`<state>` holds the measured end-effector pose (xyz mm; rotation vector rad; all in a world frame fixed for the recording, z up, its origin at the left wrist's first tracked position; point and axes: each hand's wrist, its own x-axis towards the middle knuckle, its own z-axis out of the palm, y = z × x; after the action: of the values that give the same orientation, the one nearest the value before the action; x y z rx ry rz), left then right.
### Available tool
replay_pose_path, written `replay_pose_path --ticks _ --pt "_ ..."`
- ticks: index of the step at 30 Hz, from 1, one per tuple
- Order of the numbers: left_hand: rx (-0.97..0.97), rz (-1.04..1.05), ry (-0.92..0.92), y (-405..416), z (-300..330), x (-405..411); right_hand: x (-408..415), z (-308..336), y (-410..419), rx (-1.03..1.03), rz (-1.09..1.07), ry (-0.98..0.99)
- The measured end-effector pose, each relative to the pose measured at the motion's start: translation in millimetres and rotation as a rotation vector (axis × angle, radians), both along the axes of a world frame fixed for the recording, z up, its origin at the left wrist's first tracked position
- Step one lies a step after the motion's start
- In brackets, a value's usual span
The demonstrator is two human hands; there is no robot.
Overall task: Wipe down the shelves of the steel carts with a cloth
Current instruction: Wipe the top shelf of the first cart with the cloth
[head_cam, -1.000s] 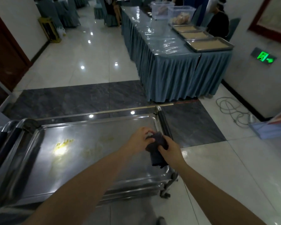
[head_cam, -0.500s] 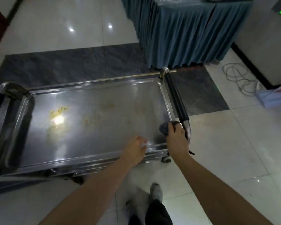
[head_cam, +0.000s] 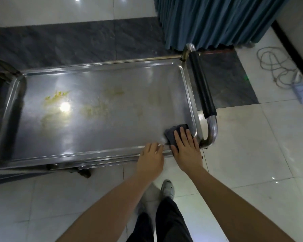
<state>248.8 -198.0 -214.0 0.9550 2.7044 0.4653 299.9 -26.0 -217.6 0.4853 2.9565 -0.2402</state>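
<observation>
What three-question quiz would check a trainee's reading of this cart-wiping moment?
1. True or false: the right hand presses the dark cloth flat on the top shelf.
2. Which shelf corner holds the cloth? A) near, beside the black handle B) far left
3. Fill in: the left hand rests on the shelf's near ____.

Key: 1 true; 2 A; 3 rim.

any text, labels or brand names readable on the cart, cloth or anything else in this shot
None can be read: the steel cart, its black handle, the dark cloth under the right hand, the blue table skirt and the shoe show no legible writing.
</observation>
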Motion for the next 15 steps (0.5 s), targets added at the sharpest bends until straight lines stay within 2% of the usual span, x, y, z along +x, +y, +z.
replay_pose_path --ticks 4,10,15 --pt "0.005 -0.006 0.075 -2.6 -9.3 6.3 -8.6 -0.7 7.0 0.008 -0.141 -0.027" --pt "0.03 0.004 0.173 -3.8 -13.0 3.9 -41.3 -8.9 16.4 0.047 -0.158 -0.054" --pt "0.088 0.046 0.241 -6.5 -23.2 9.3 -103.5 -9.9 46.6 0.05 -0.16 -0.055"
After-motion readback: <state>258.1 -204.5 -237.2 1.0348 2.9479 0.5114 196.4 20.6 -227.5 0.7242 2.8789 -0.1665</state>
